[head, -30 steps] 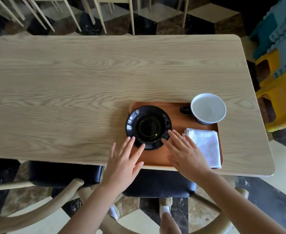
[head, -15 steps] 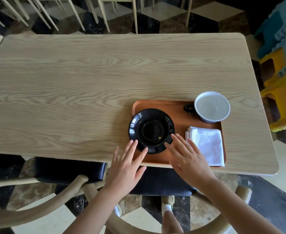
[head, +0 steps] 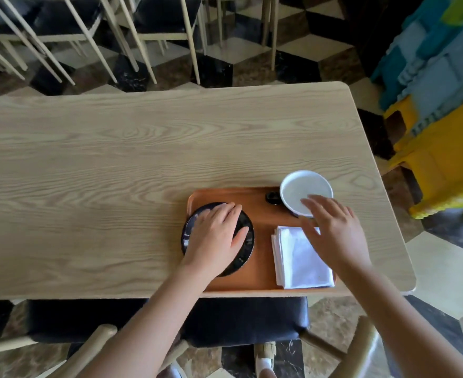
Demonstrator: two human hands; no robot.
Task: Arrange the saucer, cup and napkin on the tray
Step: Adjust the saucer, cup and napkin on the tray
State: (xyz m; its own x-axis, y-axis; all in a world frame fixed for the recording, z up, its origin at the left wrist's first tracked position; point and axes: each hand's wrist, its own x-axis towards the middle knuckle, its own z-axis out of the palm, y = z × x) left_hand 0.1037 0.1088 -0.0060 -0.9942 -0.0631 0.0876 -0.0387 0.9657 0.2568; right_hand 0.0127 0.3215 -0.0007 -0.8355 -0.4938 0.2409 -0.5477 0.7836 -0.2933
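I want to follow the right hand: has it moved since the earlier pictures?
Yes. The right hand has gone from the saucer edge, across the tray, toward the cup; it is now above the napkin.

Left hand (head: pixel 216 237) lies flat over saucer (head: pixel 245 242); right hand (head: pixel 334 230) seemingly nears cup (head: pixel 302 190).

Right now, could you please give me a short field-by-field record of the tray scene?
tray: orange, at the table's near right edge
saucer: black, on the tray's left part, overhanging its left rim
cup: white inside, dark handle pointing left, far right corner
napkin: white, folded, near right of tray
left hand: flat on the saucer
right hand: open, spread over napkin, fingertips at the cup's rim
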